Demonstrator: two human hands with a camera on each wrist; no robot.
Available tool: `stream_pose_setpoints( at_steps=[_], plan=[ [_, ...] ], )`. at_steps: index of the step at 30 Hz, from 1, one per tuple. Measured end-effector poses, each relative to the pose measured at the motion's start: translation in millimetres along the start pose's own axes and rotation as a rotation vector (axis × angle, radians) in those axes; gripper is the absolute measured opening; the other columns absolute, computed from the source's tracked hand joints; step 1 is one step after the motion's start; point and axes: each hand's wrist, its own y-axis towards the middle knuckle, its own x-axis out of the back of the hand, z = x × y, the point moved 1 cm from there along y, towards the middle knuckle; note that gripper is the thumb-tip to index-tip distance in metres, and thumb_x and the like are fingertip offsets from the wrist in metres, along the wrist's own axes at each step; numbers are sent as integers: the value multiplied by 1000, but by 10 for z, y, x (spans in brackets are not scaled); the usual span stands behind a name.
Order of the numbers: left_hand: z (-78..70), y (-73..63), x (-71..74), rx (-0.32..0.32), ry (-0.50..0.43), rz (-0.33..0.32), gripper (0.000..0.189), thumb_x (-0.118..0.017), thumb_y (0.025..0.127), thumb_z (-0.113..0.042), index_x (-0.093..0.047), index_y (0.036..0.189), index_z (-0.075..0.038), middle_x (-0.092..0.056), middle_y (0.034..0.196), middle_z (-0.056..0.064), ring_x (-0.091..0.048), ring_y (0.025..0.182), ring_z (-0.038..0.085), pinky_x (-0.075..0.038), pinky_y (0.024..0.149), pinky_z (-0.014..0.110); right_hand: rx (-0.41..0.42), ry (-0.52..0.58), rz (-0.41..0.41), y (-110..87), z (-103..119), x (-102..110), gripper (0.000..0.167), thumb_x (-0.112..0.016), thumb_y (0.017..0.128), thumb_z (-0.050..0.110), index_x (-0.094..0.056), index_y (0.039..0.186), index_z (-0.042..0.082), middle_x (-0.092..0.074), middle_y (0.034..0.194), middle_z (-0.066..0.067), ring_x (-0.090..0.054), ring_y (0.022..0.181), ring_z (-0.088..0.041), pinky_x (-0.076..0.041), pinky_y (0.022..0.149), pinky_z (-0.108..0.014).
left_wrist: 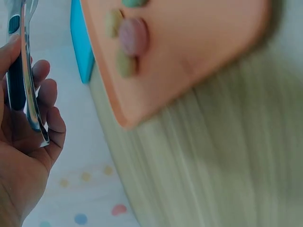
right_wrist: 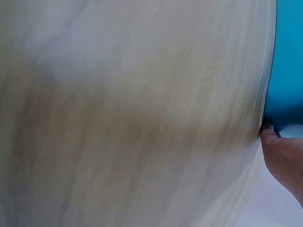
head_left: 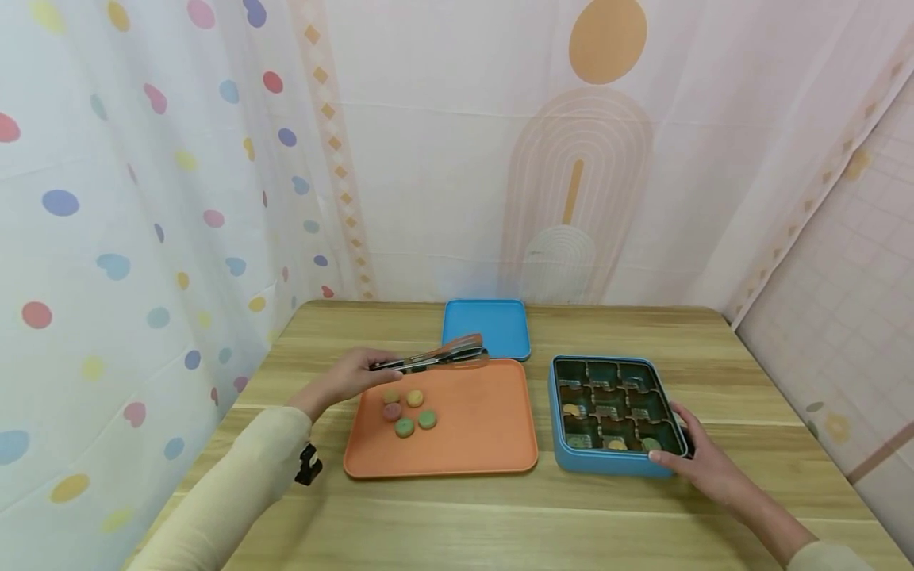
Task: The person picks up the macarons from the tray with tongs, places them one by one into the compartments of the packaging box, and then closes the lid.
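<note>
My left hand (head_left: 350,376) grips metal tongs (head_left: 434,359) above the back left of an orange tray (head_left: 478,436); their tips point right, over the tray's far edge. Several macarons lie in a loose group on the tray's left half: a pink macaron (head_left: 391,411), green ones and yellowish ones. In the left wrist view, curled fingers (left_wrist: 46,92) surround the tongs' handle. My right hand (head_left: 703,464) holds the near right corner of a blue box (head_left: 607,462), thumb at the rim, other fingers along its right side. Macarons sit in the box's front row and middle-left compartment.
A flat blue lid (head_left: 485,327) lies behind the tray, near the table's back edge. Both tray and box rest on a wooden table (head_left: 443,523). Patterned curtains (head_left: 428,159) hang behind it and at both sides.
</note>
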Motion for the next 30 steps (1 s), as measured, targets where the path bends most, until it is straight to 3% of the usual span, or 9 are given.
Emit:
stream_pose_setpoints(
  at_steps=[3, 4, 9, 11, 19, 22, 30],
  plan=[
    [101, -90, 59, 17, 26, -9, 40, -64, 98, -33, -66, 130, -9, -68, 115, 7, -63, 95, 22, -50, 80, 38, 4, 10, -1, 2, 5, -3, 97, -67, 96, 28, 3, 157, 3, -19, 148, -44, -38, 129, -55, -38, 97, -59],
    [127, -121, 77, 25, 27, -8, 40, -64, 99, -33, -66, 130, -8, -68, 113, 9, -62, 91, 22, -50, 77, 38, 4, 11, -2, 2, 6, -3, 97, -67, 96, 28, 3, 157, 3, -20, 148, -44, -38, 129, -55, -38, 97, -59],
    [219, -269, 143, 83, 7, -13, 42, -63, 99, -33, -65, 131, -7, -64, 90, 16, -52, 65, 19, -46, 59, 32, 0, 6, -8, 8, -4, -4, 96, -67, 96, 28, 3, 157, 3, -19, 148, -43, -37, 129, -54, -37, 97, -59],
    [252, -315, 162, 86, 9, -29, 38, -64, 98, -33, -68, 127, -9, -61, 80, 14, -49, 60, 17, -44, 54, 30, -2, 6, -9, 10, -12, -4, 96, -67, 96, 28, 3, 158, 4, -19, 149, -42, -37, 129, -54, -37, 97, -59],
    [355, -497, 200, 84, 133, -125, 26, -72, 92, -30, -76, 111, -13, -63, 76, -3, -49, 61, 14, -41, 56, 29, 1, -2, -10, 11, -29, -4, 97, -68, 96, 28, 3, 158, 5, -16, 150, -42, -36, 130, -55, -38, 97, -59],
    [367, -580, 208, 80, 149, -133, 27, -74, 91, -33, -77, 109, -14, -64, 76, -5, -49, 61, 13, -41, 55, 28, 3, -9, -10, 10, -28, -5, 97, -67, 96, 29, 4, 158, 4, -15, 150, -43, -35, 130, -56, -38, 97, -60],
    [457, -830, 250, 141, 117, -128, 32, -77, 87, -34, -77, 108, -10, -65, 75, -4, -50, 61, 12, -42, 55, 27, 17, -13, -23, 0, -10, -8, 97, -68, 95, 28, 2, 158, 4, -18, 150, -41, -33, 131, -55, -35, 98, -63]
  ],
)
